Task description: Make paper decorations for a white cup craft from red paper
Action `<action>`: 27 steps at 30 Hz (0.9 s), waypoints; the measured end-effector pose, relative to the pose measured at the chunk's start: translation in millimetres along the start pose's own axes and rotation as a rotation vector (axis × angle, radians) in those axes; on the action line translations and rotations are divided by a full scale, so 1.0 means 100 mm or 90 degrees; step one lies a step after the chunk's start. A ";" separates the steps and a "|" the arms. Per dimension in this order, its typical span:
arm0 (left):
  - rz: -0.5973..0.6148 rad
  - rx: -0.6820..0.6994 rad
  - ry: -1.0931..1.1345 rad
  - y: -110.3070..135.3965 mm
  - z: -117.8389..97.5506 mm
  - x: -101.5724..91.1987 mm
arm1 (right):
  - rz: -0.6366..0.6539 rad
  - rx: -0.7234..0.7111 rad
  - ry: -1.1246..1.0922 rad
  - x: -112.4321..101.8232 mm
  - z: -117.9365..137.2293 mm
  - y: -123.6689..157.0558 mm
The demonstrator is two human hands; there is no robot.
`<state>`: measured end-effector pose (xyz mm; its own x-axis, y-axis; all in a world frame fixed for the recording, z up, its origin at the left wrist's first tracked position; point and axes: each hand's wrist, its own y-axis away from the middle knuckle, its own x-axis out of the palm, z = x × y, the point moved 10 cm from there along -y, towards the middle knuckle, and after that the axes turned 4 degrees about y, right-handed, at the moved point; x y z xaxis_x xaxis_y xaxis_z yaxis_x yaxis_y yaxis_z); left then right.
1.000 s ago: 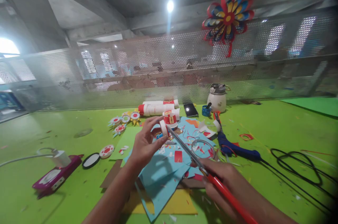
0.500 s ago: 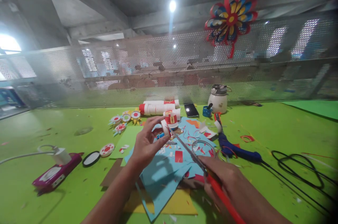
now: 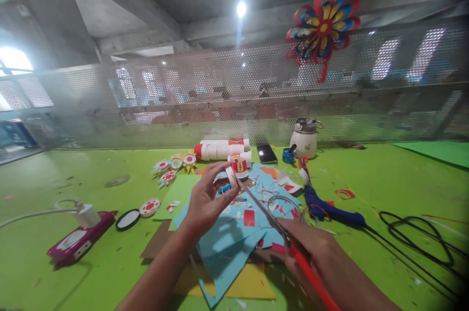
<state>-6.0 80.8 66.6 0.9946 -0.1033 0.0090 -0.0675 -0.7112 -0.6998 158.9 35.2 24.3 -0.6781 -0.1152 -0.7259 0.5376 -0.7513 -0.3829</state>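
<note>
Between the thumb and fingers of my left hand [image 3: 208, 198] is a small white paper ring [image 3: 232, 177], held on edge above the table. My right hand [image 3: 315, 247] is closed on red-handled scissors [image 3: 262, 207], whose long blades reach up to the ring's near side. Whether the blade tips are inside the ring or only against it I cannot tell. Just behind the ring is a red and white paper cup piece [image 3: 240, 166]. Below both hands lies light blue paper [image 3: 227, 252] strewn with red and white scraps.
A blue glue gun [image 3: 333, 211] with a black cord lies right. Paper flower discs [image 3: 168, 177], white tubes [image 3: 220, 149], a phone [image 3: 266, 153] and a jar [image 3: 303, 142] stand or lie farther back. A purple power strip [image 3: 82, 237] sits left; a mesh screen [image 3: 183, 100] bounds the table.
The view has shifted very slightly. Both hands, the paper ring and the scissors keep nearly the same positions, with the blades still at the ring.
</note>
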 end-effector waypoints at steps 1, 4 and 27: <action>-0.005 0.002 -0.003 0.00 0.00 -0.01 | 0.004 0.006 0.002 0.01 -0.01 0.00; -0.015 0.010 -0.013 0.00 0.00 -0.02 | -0.001 0.025 0.023 -0.01 -0.03 0.00; -0.025 -0.007 -0.024 0.03 0.04 -0.01 | -0.030 0.035 0.189 -0.05 -0.09 0.03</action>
<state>-7.2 81.6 61.8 0.9987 -0.0495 0.0087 -0.0298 -0.7217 -0.6916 168.5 39.3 21.3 -0.5208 0.1100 -0.8466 0.4755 -0.7862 -0.3947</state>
